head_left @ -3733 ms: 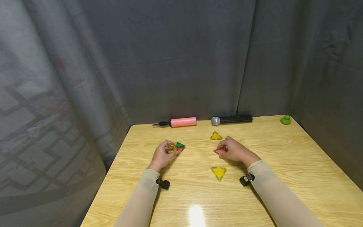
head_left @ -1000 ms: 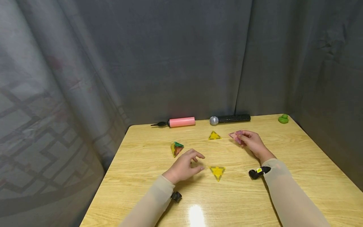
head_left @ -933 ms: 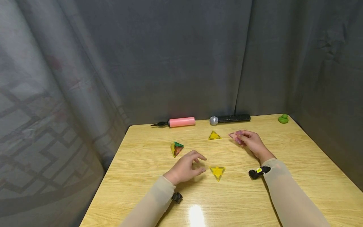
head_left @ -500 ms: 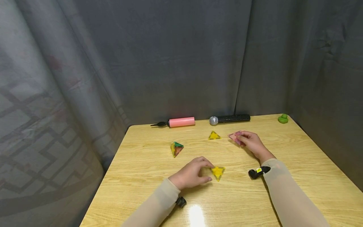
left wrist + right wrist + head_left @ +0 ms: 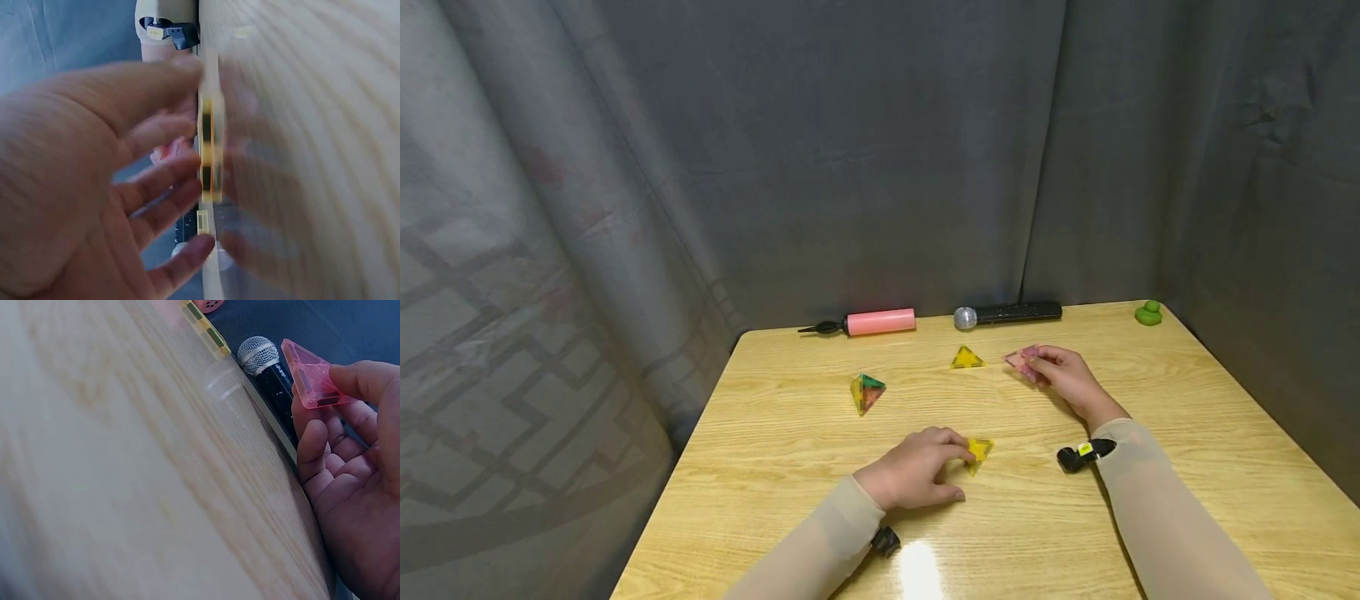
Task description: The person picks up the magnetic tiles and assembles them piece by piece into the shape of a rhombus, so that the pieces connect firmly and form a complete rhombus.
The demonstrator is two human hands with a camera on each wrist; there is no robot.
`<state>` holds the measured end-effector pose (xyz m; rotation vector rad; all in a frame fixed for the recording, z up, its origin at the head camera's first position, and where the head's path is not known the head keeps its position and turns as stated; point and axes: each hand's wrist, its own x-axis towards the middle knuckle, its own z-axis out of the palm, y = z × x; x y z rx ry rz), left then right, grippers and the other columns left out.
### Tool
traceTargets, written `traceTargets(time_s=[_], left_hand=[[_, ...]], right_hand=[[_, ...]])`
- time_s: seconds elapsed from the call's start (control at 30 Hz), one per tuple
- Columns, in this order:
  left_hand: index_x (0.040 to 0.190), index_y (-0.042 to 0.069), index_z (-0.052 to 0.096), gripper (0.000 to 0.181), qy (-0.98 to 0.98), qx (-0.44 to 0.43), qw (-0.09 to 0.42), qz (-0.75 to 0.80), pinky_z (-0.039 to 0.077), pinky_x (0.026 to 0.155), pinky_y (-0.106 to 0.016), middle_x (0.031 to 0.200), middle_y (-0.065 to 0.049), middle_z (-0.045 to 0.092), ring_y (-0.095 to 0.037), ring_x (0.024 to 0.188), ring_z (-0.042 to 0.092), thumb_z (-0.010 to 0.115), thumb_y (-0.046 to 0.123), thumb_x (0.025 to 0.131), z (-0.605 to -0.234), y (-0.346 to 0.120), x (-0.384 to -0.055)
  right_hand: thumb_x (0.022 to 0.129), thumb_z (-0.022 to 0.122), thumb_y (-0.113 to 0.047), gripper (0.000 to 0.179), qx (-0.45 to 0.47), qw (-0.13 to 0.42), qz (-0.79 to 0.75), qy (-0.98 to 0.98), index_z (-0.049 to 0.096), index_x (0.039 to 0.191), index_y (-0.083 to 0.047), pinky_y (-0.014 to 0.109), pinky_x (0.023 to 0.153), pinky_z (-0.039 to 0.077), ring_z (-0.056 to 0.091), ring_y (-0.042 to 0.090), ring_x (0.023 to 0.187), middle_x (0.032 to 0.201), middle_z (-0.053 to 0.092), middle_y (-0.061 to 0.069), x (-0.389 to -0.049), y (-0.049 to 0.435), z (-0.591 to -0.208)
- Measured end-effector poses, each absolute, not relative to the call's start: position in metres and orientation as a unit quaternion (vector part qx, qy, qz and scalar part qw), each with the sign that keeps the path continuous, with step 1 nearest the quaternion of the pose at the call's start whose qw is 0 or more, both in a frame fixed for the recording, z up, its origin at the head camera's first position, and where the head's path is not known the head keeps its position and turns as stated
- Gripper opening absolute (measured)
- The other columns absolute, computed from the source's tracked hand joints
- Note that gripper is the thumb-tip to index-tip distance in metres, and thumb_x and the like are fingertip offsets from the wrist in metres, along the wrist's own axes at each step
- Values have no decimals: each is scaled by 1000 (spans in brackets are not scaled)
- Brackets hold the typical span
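In the head view, my left hand (image 5: 917,468) reaches over the near yellow triangular magnetic tile (image 5: 981,455), its fingertips covering the tile's left part and the thumb apart from it. From the left wrist, the yellow tile (image 5: 210,150) appears edge-on, low over the wood, with the loosely spread fingers (image 5: 164,177) along it. My right hand (image 5: 1069,382) pinches a translucent pink triangular magnetic tile (image 5: 312,378) between thumb and fingers, raised above the tabletop. A small pyramid (image 5: 868,394) of yellow, green and red tiles stands left of centre. Farther back lies another yellow tile (image 5: 967,357).
Along the table's (image 5: 760,467) back edge lie a pink hand pump (image 5: 880,322) with a black nozzle and a black microphone (image 5: 1018,313) with a silver head. A green toy (image 5: 1148,313) sits at the back right corner. Grey curtains (image 5: 880,167) hang behind.
My left hand has let go of the pyramid and moved right and nearer, onto the near yellow tile. My right hand has lifted the pink tile and carried it back and to the right.
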<state>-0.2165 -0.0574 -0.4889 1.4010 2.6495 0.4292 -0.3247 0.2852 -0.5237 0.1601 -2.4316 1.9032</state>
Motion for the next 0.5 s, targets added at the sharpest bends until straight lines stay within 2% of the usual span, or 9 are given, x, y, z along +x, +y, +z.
traceTargets(time_s=[0.23,0.5], left_hand=[[145,19,63,55,888,446,33,112,45,110,-37,149,3,52,-13,136,50,74,45,98,-491,-61,-220],[146,18,63,53,894,424,47,137,40,116,-37,154,2,50,-17,141,45,73,42,100,-495,-68,-227]], right_hand=[[110,57,-12,29,50,9,620,-783,63,122,14,31,68,54,60,16,78,95,69,10,-316,281,-507],[108,64,-24,38,46,31,615,-786,64,121,11,26,66,54,61,10,76,92,70,-1,-325,285,-525]])
